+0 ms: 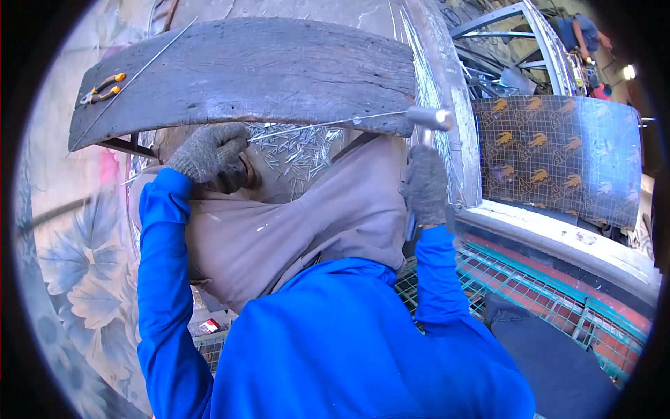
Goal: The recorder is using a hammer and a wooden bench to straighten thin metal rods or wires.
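My left hand [213, 150], in a grey knit glove, is closed around one end of a thin metal rod [314, 127]. The rod runs rightward along the near edge of a dark, worn wooden bench [244, 70]. At the bench's right end, my gloved right hand [427, 183] grips a hammer [430, 119] by its handle. The hammer's metal head is beside the rod's far end; whether they touch I cannot tell. Pliers [105, 89] with yellow-orange handles lie on the bench's left end. Another thin rod [143, 70] lies slantwise next to them.
Many short cut metal pieces [296, 150] litter the floor between my legs. Long thin rods [427, 77] lie beyond the bench's right end. A dark patterned sheet [558, 157] and a metal frame [548, 45] stand at the right. Another person [586, 35] is at the far upper right.
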Demonstrator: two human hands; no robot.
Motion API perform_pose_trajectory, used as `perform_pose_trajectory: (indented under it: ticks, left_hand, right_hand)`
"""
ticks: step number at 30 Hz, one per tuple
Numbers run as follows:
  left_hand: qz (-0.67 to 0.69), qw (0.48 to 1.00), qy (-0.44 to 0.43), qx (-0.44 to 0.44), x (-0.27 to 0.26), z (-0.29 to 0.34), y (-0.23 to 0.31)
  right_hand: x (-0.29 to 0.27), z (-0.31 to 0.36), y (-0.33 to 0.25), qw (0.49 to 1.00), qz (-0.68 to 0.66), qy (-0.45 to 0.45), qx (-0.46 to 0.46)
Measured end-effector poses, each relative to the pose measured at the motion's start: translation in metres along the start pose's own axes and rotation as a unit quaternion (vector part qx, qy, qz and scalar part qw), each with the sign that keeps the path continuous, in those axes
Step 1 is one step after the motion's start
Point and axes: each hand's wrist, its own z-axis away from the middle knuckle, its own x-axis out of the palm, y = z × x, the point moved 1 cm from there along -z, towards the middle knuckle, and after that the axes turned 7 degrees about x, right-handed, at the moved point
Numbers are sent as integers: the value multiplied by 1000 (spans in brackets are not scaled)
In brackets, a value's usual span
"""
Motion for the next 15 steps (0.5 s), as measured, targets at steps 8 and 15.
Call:
perform_pose_trajectory:
  ticks: [8, 15]
  left_hand:
    - [-12, 1000, -8, -25, -3, 4, 3]
    - [-15, 999, -21, -31, -1, 10, -1]
  right_hand:
    - [-29, -48, -41, 967, -102, 61, 227]
    - [-29, -54, -4, 947, 288, 25, -137]
